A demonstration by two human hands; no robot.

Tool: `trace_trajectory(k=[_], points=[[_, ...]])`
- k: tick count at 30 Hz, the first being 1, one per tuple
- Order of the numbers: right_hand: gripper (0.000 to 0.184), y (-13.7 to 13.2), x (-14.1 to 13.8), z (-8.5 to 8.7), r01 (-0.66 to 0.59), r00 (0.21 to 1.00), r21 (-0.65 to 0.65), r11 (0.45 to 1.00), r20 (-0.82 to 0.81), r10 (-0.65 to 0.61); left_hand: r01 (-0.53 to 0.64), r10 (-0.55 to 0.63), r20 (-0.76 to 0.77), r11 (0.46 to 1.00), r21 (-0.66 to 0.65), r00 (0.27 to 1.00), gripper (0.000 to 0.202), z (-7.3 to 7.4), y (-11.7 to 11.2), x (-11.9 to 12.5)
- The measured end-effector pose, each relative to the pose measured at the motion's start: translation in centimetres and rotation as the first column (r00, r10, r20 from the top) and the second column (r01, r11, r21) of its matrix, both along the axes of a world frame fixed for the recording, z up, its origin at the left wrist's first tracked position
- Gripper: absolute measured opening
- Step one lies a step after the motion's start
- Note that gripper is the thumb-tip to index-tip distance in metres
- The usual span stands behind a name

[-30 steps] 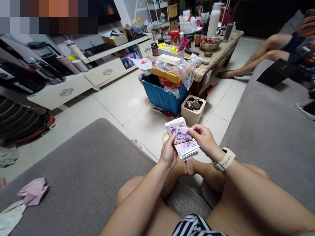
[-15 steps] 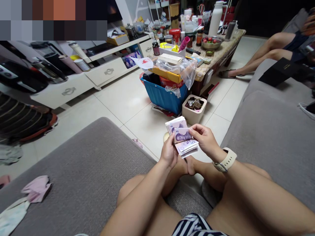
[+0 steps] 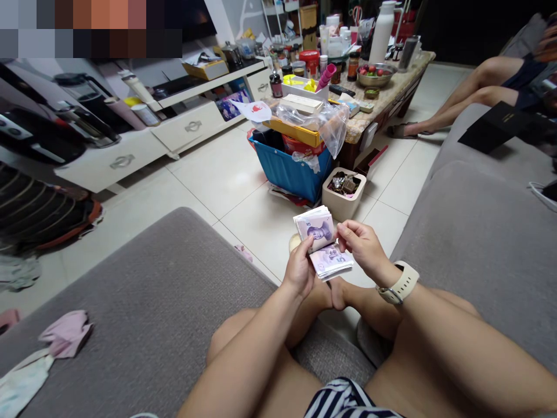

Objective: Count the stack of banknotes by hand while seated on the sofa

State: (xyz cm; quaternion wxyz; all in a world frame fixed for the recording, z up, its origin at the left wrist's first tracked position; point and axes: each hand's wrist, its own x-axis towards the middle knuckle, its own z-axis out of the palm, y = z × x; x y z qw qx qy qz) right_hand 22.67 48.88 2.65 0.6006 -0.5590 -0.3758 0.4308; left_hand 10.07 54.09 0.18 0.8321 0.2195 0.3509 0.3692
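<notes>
A folded-over stack of purple 5-yuan banknotes (image 3: 319, 229) is held in my left hand (image 3: 299, 271), the thumb lying across its face. The upper part stands up with a portrait showing, and the lower part fans out below, with another 5 visible. My right hand (image 3: 363, 247) is at the right edge of the upper notes, thumb and fingers bent in a pinch against that edge; the exact note between them is partly hidden. A pale watch (image 3: 398, 284) sits on my right wrist. Both hands are above my crossed bare feet.
Grey sofa sections (image 3: 165, 290) lie on both sides of my legs. Ahead stand a beige bin (image 3: 343, 203) with wrappers, a blue basket (image 3: 287, 171) and a cluttered table (image 3: 387, 93). Another person's legs (image 3: 474, 93) are at the right. Pink cloth (image 3: 67, 334) lies at left.
A note that was raised across the middle of the stack has come down onto the lower part. My right hand has shifted slightly and stays at the stack's edge.
</notes>
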Motion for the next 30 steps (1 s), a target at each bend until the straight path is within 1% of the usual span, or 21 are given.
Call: trace_trajectory(k=[6,11,18,22,26,30], points=[[0.033,0.2,0.2,-0.4,0.103,0.993,-0.017,0.995,0.051,-0.102,0.052,-0.049,-0.064,0.998,0.047,0.997,0.037,0.1,0.0,-0.3],[0.030,0.3,0.3,-0.7,0.124,0.991,-0.035,0.992,0.061,-0.121,0.095,-0.091,-0.073,0.993,0.064,0.993,0.035,0.0,0.0,-0.4],[0.029,0.4,0.4,-1.0,0.101,0.994,-0.045,0.994,0.047,-0.099,0.084,-0.079,-0.087,0.995,0.059,0.993,0.033,-0.1,-0.1,-0.3],[0.027,0.4,0.4,-1.2,0.099,0.994,-0.035,0.994,0.055,-0.097,0.026,-0.025,-0.036,0.999,0.023,0.999,0.038,-0.2,0.0,-0.1],[0.026,0.3,0.3,-1.0,0.089,0.995,-0.025,0.996,0.052,-0.087,0.001,-0.001,-0.002,1.000,-0.007,1.000,0.041,-0.2,0.1,0.1],[0.026,0.3,0.2,-0.6,0.077,0.996,-0.013,0.997,0.055,-0.076,-0.008,0.008,-0.003,1.000,-0.002,1.000,0.038,-0.3,0.2,0.1]])
